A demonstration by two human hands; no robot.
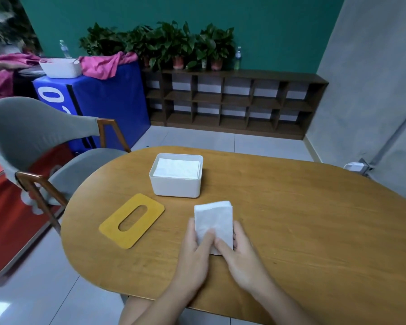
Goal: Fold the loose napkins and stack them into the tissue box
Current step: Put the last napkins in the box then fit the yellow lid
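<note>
Folded white paper napkin stack (213,222) on the oval wooden counter (314,231), long axis pointing away, pinched at its near end by left grip (196,248) and right grip (238,250). Open white plastic tissue box (175,187), part filled, ahead and slightly left; left grip nearer.

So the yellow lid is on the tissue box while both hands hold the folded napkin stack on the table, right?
Not quite. The head view shows the yellow lid lying flat on the table, left of the open tissue box, not on it. The rest stands: the left hand and right hand both hold the folded napkin stack on the table.
</note>
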